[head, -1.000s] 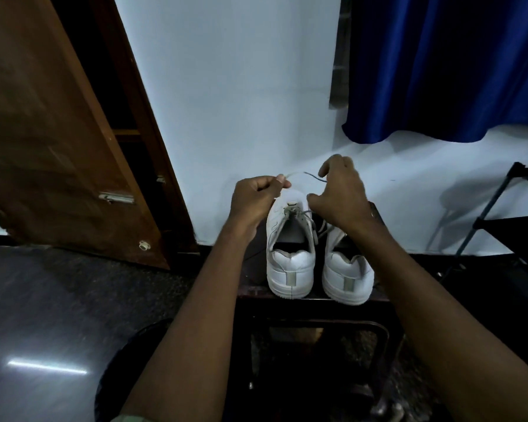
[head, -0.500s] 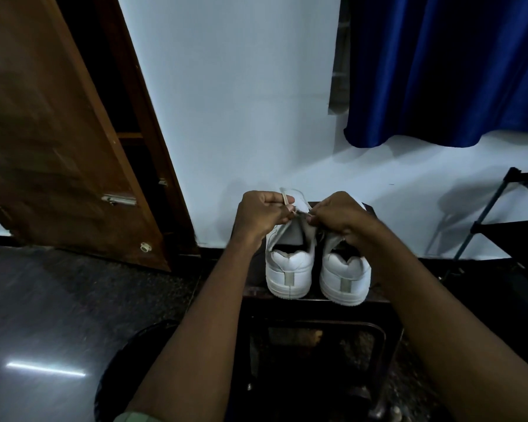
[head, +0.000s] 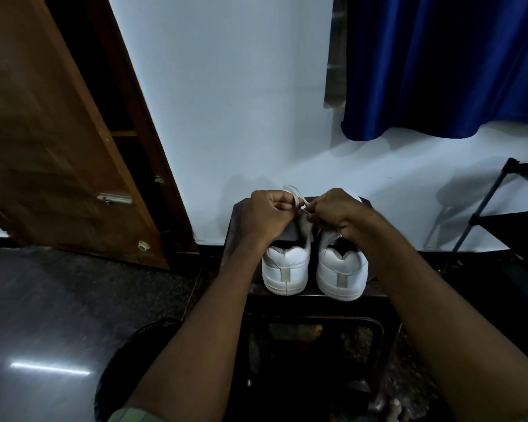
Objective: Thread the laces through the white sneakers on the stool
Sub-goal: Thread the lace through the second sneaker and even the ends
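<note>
No text, label, brand, number or sign can be read anywhere. The heel tabs of the white sneakers (head: 314,268) each carry a plain pale strip, which bears no legible lettering in this dim view.

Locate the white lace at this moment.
In the head view the white lace sits at centre frame, pinched between the left hand and right hand, looping above the left sneaker on the stool.
</note>
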Available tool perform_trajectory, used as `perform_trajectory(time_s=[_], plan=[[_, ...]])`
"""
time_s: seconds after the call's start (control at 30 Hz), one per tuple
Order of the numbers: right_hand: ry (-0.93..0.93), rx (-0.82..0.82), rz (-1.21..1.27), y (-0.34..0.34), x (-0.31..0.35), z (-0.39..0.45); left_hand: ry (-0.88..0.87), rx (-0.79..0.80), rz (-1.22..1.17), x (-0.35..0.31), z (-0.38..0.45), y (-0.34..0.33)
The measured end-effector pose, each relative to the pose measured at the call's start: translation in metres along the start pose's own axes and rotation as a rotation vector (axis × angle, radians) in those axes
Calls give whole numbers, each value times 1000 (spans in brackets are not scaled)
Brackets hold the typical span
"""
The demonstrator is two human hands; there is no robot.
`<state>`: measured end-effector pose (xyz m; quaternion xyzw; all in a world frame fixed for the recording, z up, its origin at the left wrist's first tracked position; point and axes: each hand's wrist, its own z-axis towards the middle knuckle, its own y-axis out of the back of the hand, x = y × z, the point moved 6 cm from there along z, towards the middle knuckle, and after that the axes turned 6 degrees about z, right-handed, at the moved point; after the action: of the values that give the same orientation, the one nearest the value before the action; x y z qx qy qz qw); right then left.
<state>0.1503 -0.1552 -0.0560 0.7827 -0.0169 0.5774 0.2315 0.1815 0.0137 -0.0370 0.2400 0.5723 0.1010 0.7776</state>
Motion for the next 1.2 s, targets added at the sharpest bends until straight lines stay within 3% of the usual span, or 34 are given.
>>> perform_trajectory(time_s=[0.27,0.43,0.53,0.9,1.1,1.2], plan=[[-7,28,91,-1,1,-3,59,7,50,0,-1,0],[190,-144,-152,-3,6,-10,126,54,-39,11,-1,-1],[232,-195,-247,-1,12,-15,214,109,-264,13,-3,-2],[232,-137,-115,-1,5,-10,272,22,-262,24,-4,-6],[140,-133,-237,1,11,-10,460,56,-576,23,-2,-7],[115,-165,214,9,19,-19,523,-4,-678,22,5,1]])
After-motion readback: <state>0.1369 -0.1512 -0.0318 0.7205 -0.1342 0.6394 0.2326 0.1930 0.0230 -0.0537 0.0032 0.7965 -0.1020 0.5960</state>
